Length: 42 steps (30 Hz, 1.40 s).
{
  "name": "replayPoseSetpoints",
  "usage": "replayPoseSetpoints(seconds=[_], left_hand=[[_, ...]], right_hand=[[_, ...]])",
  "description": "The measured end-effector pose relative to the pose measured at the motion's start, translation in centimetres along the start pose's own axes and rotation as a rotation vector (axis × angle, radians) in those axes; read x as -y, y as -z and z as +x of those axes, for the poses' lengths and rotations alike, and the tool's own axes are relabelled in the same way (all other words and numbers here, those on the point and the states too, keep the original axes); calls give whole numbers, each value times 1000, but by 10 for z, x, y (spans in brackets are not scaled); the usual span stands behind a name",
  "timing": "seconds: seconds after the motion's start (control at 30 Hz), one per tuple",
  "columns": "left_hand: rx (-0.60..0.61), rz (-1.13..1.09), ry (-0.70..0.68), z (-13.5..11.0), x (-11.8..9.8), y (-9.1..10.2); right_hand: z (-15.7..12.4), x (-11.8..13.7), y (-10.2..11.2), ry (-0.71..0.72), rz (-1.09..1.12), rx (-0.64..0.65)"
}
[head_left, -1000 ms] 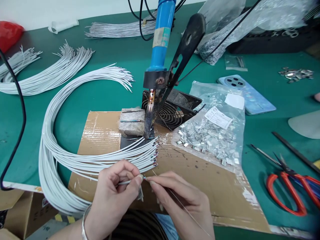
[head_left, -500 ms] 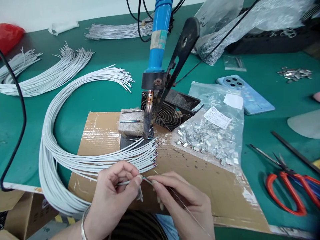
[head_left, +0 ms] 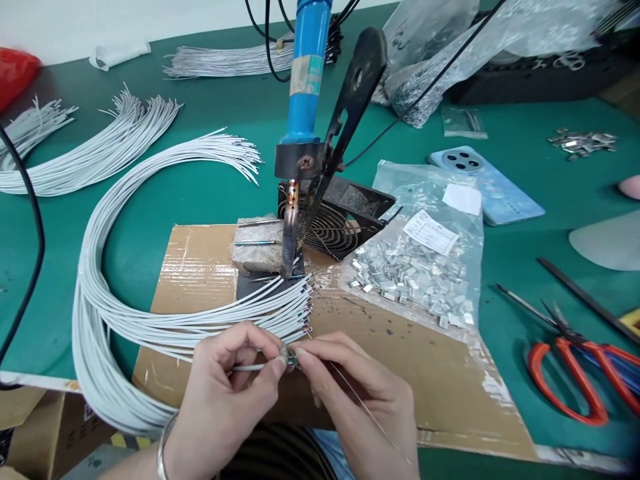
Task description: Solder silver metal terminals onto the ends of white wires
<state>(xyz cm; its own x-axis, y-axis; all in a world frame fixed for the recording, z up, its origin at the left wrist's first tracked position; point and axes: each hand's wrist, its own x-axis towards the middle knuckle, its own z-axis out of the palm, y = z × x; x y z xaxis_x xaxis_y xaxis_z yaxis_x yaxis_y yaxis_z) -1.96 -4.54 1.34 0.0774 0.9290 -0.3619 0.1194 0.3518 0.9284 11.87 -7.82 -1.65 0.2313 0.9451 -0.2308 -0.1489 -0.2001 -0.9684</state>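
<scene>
My left hand [head_left: 227,383] pinches the end of one thin white wire [head_left: 247,367] between thumb and forefinger, low in the middle of the view. My right hand [head_left: 360,393] meets it fingertip to fingertip, pinching a small metal piece [head_left: 291,361] at the wire's tip, with a thin solder wire [head_left: 370,417] running back across its fingers. Just above lies a curved bundle of white wires [head_left: 120,313] with stripped ends on a taped cardboard sheet [head_left: 400,360]. Behind them a blue-handled soldering iron [head_left: 303,87] stands tip down in a black stand.
A clear bag of small metal terminals [head_left: 420,267] lies right of the iron, a small fan [head_left: 335,223] behind it. A phone [head_left: 487,183] and red-handled scissors [head_left: 580,373] are on the right. More wire bundles [head_left: 100,143] lie at the back left on the green mat.
My two hands have closed together: the right fingertips now touch the wire's tip and a small metal piece shows there. The view has shifted slightly.
</scene>
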Motion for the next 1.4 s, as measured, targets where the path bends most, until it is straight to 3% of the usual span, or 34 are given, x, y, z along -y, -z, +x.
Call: replayPoseSetpoints(seconds=[0.4, 1.0, 1.27, 1.4], left_hand=[[-9, -64, -51, -1, 10, -3], [-54, 11, -105, 0, 12, -6], [-70, 11, -73, 8, 11, -8], [-106, 38, -89, 15, 10, -7]], right_hand=[[2, -1, 1, 31, -42, 12], [2, -4, 1, 27, -10, 3], [-3, -8, 2, 141, -209, -110], [-2, -11, 7, 124, -280, -76]])
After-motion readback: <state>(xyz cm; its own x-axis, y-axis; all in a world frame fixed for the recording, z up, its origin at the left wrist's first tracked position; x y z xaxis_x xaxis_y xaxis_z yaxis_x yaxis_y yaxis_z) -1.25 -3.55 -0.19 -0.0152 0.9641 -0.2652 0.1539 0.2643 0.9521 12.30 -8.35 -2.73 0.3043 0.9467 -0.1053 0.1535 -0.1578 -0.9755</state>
